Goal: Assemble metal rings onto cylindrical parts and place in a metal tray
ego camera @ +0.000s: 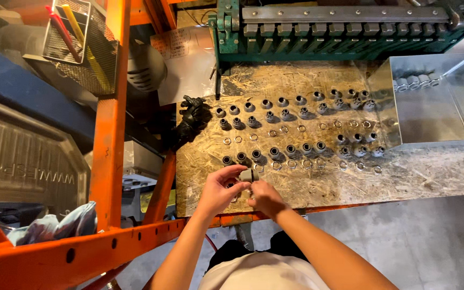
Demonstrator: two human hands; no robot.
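Small grey cylindrical fitting (248,175) held just above the near edge of the table (430,174), between both hands. Left hand (220,189) closed around its left end, fingers curled over the top. Right hand (264,197) pinching it from below and right, fingertips touching the part. Behind, rows of similar grey fittings (291,149) and small metal rings (284,129) standing on the chipboard surface. Black glove (191,115) lying at the far left corner. Shiny metal tray (430,102) at right. Green machine (345,29) behind. Orange frame (111,107) at left.
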